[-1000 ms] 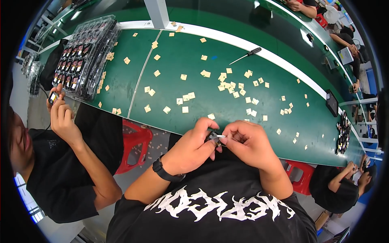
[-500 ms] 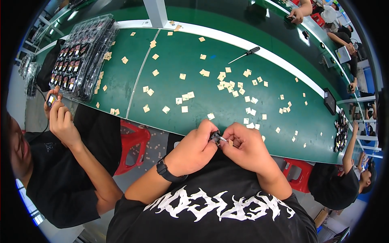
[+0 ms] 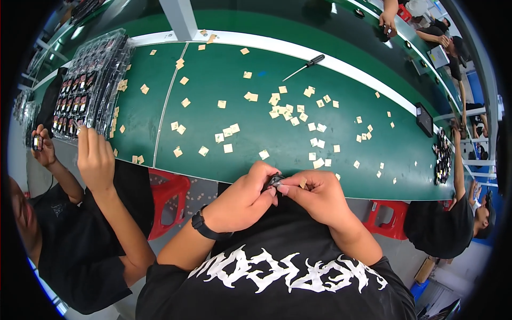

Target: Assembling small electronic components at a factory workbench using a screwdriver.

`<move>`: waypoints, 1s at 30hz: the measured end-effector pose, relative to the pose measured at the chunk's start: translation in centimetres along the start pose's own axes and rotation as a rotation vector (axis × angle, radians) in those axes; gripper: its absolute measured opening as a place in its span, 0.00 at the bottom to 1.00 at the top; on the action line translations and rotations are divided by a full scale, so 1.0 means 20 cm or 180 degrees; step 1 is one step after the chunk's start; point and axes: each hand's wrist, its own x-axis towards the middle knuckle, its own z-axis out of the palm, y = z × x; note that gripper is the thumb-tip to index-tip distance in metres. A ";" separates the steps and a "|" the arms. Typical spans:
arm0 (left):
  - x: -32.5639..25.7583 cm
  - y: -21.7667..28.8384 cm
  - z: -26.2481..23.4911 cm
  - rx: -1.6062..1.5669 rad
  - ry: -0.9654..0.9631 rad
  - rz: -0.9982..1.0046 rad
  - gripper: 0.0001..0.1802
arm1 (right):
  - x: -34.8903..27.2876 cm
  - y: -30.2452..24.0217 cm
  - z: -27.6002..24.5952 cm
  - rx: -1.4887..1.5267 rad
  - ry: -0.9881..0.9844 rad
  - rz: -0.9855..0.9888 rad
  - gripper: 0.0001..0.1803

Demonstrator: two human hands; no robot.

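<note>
At the near edge of the bench (image 3: 200,120), both hands meet around one small black part (image 3: 273,181), held just in front of the black shirt (image 3: 298,232). Left hand (image 3: 242,194): fingers clamped on the part, dark watch (image 3: 204,223) on that wrist. Right hand (image 3: 320,197): thumb and index tips at the part's right side; can't tell if they grip it or only press. Tan square (image 3: 303,183) shows at the right fingers; pinched or stuck, can't tell.

More squares (image 3: 228,148) scattered over the green top, densest cluster right of middle, a few at left by the trays. Screwdriver (image 3: 314,61) lies toward the far edge, handle to the right, tip angled left and nearer. Clear trays (image 3: 80,85) stacked at the left end, rows of dark units in them. Black box (image 3: 424,120) by the far edge at right, heap (image 3: 442,157) of small black items near it.

Left co-worker (image 3: 80,266): one hand holds a small black device (image 3: 37,143), the other is raised beside the trays. Right co-worker (image 3: 442,224) has an arm stretched out over the bench end. Red stool (image 3: 170,184) at left, another at right.
</note>
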 end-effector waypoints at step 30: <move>0.01 0.11 -0.06 -0.0418 0.2294 0.0043 0.11 | -0.13 0.14 -0.52 0.1645 0.0823 -0.0053 0.04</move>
